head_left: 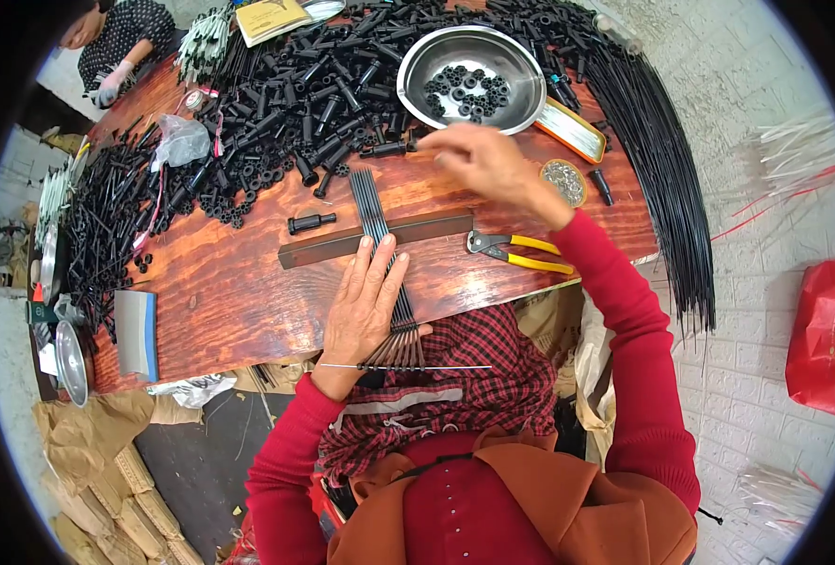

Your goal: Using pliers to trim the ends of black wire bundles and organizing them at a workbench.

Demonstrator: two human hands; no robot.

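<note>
My left hand (369, 303) lies flat, fingers apart, pressing a row of thin black rods (372, 202) onto the wooden table (220, 282). The rods lie across a dark flat bar (328, 247) and stick out past the table's front edge over my lap. My right hand (488, 165) reaches forward to the edge of the heap of black plastic tubes (305, 89). Its fingers are pinched on one black tube (391, 148). A single black tube (311, 223) lies alone just behind the bar.
A steel bowl (512, 61) holds small black rings. Yellow-handled pliers (521, 252) lie right of the bar. A round tin of small metal parts (563, 181) and a long bundle of black rods (658, 160) sit at the right. Another person (116, 47) works at the far left.
</note>
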